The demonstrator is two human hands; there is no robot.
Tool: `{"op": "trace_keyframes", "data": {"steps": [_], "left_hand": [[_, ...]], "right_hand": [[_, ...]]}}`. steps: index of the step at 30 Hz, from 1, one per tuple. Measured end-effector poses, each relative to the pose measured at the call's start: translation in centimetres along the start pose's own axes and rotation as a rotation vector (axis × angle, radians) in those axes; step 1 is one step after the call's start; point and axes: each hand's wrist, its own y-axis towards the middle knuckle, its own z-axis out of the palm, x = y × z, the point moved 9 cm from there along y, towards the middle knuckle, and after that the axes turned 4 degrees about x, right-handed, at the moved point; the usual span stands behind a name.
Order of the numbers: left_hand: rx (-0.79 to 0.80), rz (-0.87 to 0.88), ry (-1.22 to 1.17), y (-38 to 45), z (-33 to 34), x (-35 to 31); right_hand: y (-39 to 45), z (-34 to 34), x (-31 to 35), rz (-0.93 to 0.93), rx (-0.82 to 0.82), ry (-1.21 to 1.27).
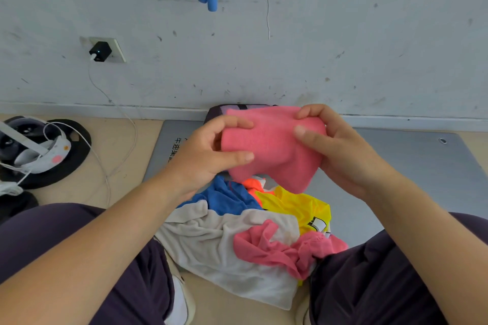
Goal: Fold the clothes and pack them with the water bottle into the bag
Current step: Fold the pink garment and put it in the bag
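**Mid-fold: pink cloth held in both hands above the pile**

Currently the pink cloth [272, 145] is held in the air, gripped at its left edge by the left hand [211, 153] and pinched at its upper right corner by the right hand [330, 145]; both sets of fingers are curled onto the fabric. For a clean fold, edges should be matched and the sagging lower part drawn taut before the halves are closed.

The bag [237, 109] is judged to be the dark item partly hidden behind the cloth, against the far wall. No water bottle is seen.

Unfolded clothes [237, 240] lie heaped on the floor between the knees, near side. A grey mat [412, 166] lies underneath. A charger cable [105, 166] trails at left, well apart from the work.
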Motion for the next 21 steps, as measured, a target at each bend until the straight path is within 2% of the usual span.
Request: {"op": "trace_keyframes", "data": {"steps": [4, 7, 11, 14, 17, 19, 21], "left_hand": [[-0.089, 0.025, 0.231, 0.2, -1.2, -0.4], [-0.101, 0.013, 0.353, 0.4, -1.9, -0.5], [-0.094, -0.022, 0.385, 0.6, -2.6, -0.7], [-0.105, -0.035, 0.334, 0.5, -3.3, -0.5], [-0.137, -0.093, 0.234, 0.5, -3.3, 0.6], [-0.16, -0.069, 0.281, 0.5, -3.1, 0.6], [-0.196, -0.025, 0.364, 0.2, -2.9, -0.1]], "right_hand": [[0.0, -0.2, -0.9, 0.096, 0.058, -0.299], [0.1, -0.4, -0.8, 0.083, 0.068, -0.418], [0.1, -0.3, -0.3, 0.037, 0.127, -0.432], [0.2, -0.9, -0.9, 0.086, 0.102, -0.394], [0.4, -1.3, -2.5, 0.16, 0.01, -0.255], [0.2, -0.1, -3.6, 0.203, 0.046, -0.244], [-0.2, 1.1, -3.8, 0.193, 0.093, -0.343]]}}
